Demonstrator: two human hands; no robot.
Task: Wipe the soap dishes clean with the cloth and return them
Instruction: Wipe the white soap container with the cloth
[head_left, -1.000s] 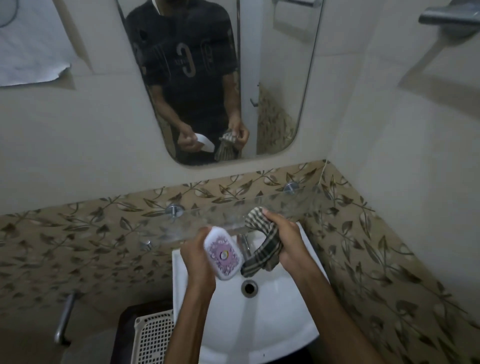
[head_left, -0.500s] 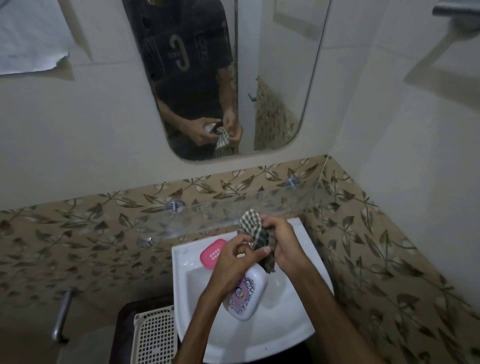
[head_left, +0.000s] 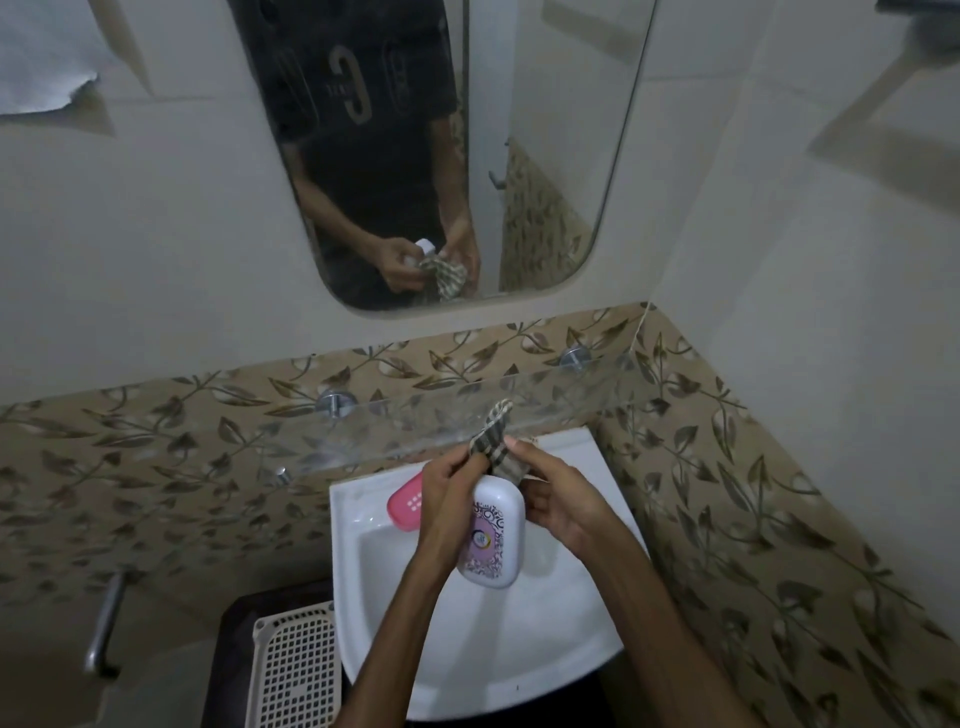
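Left grip (head_left: 441, 499) clamps the white soap dish (head_left: 491, 540) from its left side, fingers curled over the top end, thumb side toward me. Dish tilted, long axis running roughly toward me, purple patterned face up, held over the sink (head_left: 545, 649) basin. Left forearm comes in from bottom center, angled up and slightly right.

Right grip (head_left: 558, 499) pinches the checked cloth (head_left: 493, 441) at the dish's far end; fingers curled, thumb and index on the fabric. Cloth bunched between both hands, one tail sticking up toward the glass shelf (head_left: 395, 421). Cloth touches the top edge of the white dish. Right forearm enters from bottom right, crossing the sink's right rim.

Counts: two soap dishes. One white, in hand. One pink (head_left: 408, 503), lying on the sink's back-left ledge, partly hidden behind my left hand, not touched. One cloth. Two hands, both busy.

Around: mirror (head_left: 545, 156) above shows both hands with cloth and a white dish. Two round metal shelf mounts (head_left: 335, 402) on the leaf-pattern tile band. White lattice basket (head_left: 296, 670) down left of the sink.
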